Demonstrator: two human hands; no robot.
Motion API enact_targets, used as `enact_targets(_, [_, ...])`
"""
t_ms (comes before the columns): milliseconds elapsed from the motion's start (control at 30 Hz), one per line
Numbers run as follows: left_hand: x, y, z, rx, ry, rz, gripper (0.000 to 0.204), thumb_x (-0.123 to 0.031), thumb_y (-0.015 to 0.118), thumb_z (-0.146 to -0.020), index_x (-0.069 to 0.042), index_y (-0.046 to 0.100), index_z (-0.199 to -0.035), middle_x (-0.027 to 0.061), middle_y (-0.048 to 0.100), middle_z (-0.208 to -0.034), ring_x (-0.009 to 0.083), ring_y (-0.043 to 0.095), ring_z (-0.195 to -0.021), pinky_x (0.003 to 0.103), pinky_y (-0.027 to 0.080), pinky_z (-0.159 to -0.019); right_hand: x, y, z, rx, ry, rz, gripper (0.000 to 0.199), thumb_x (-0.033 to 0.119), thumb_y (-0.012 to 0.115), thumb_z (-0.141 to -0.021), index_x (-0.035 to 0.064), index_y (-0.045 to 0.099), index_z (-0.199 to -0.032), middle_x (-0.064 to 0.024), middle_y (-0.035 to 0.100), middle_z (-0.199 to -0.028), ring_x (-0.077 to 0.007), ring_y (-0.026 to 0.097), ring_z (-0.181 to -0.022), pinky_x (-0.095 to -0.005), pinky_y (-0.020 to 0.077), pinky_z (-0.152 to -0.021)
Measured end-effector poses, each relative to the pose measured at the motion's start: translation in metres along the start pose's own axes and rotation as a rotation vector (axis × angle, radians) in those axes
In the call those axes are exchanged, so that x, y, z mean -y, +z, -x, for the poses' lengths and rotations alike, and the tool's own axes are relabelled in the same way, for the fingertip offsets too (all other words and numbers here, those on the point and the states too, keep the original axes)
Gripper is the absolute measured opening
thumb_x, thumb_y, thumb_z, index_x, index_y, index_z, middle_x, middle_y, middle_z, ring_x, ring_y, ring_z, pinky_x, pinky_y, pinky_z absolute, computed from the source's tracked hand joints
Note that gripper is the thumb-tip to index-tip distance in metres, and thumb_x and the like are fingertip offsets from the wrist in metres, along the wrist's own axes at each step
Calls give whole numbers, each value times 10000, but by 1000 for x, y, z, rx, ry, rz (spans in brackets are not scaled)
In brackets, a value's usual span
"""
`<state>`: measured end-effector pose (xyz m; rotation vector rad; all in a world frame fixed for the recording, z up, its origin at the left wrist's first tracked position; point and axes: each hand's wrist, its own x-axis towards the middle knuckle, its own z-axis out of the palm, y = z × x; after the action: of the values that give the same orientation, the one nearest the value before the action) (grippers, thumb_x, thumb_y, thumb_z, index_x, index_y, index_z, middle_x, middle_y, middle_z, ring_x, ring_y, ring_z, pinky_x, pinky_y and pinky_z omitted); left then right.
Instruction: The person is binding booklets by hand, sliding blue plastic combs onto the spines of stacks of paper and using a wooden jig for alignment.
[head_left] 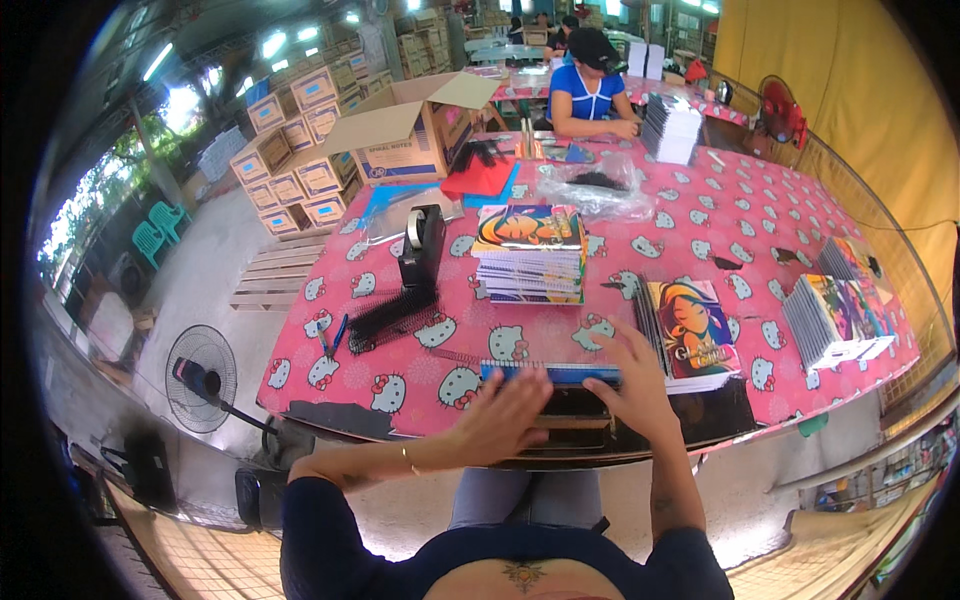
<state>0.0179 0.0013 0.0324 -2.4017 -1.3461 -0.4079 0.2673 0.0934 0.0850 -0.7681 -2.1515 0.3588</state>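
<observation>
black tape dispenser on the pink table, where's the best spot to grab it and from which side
Probably the narrow upper body of the tall black tape dispenser, just below the tape roll, pinched across its flat sides from above. It stands upright on the pink patterned tablecloth, with the stack of colourful notebooks close on its right, so coming down from above or from its open left side looks easiest.

Two hands (500,420) (630,385), four notebook stacks (530,255), one tape dispenser (422,245), two fans (200,378)

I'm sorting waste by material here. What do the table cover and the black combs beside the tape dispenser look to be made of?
Table cover: likely glossy vinyl or oilcloth, printed pink, showing light sheen. Black combs: probably plastic binding spines, with thin, uniform matte teeth. Tape dispenser: seemingly hard black plastic.
</observation>
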Motion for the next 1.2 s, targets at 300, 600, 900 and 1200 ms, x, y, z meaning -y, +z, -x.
enact_targets(300, [14, -14, -47, -39, -107, -70, 767, -507, 530, -957, 9, 370, -1500, 198, 332, -1589, 309, 268, -1504, 581, 174, -1191, -29, 66, 37, -215, 431, -771, 474, 20, 769, -855, 45, 548, -1274, -37, 625, -1047, -106, 601, -959, -254, 503, -833])
enact_targets(600, [18, -35, -61, 93, -107, -56, 776, -494, 604, -905, 44, 410, -1431, 265, 453, -1457, 373, 422, -1377, 613, 214, -1145, -28, 82, 32, -221, 401, -803, 512, 2, 761, -852, 72, 485, -1278, -28, 603, -1002, -115, 605, -956, -251, 495, -843])
enact_targets(900, [9, 2, -51, 42, 102, -72, 843, -561, 578, -889, 44, 389, -1446, 275, 405, -1492, 390, 403, -1388, 605, 314, -1089, -34, 67, 36, 34, 442, -800, 255, 122, 688, -954, 17, 643, -1183, -7, 667, -1030, -85, 594, -967, -259, 482, -866])
enact_targets(1200, [-4, 10, -40, 72, 107, 24, 844, -540, 559, -909, 35, 356, -1492, 263, 340, -1557, 395, 307, -1466, 610, 243, -1144, -36, 69, 28, 86, 369, -677, 212, 152, 656, -958, -12, 680, -1089, -95, 694, -892, -113, 582, -818, -308, 479, -747])
